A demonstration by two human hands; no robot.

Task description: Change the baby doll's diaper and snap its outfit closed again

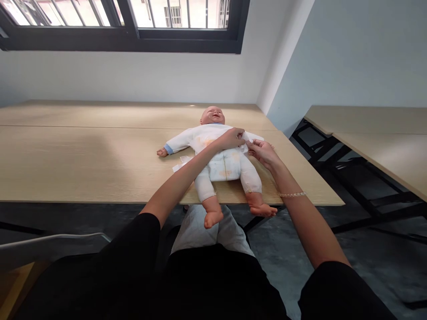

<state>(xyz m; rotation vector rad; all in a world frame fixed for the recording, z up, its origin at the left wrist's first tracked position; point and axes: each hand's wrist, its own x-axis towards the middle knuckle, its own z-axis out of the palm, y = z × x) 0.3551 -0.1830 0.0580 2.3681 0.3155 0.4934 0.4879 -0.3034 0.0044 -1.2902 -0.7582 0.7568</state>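
A baby doll [212, 116] lies on its back at the table's front edge, its feet hanging past the edge towards me. It wears a white top with blue cuffs, and a white diaper [220, 171] with pale orange prints is around its hips. My left hand [231, 138] reaches across the doll's belly, fingers pinched on the diaper's side at the right. Close beside it, my right hand [263, 152] pinches the same white side piece between thumb and fingers. On the doll's other side, a loose white diaper tab [180, 166] sticks out over the table.
The light wooden table [66, 164] runs far to the left, against a white wall under a barred window [183, 33]. Across a gap on the right stands another wooden table [383, 129] with black legs. A chair [50, 240] is at the lower left.
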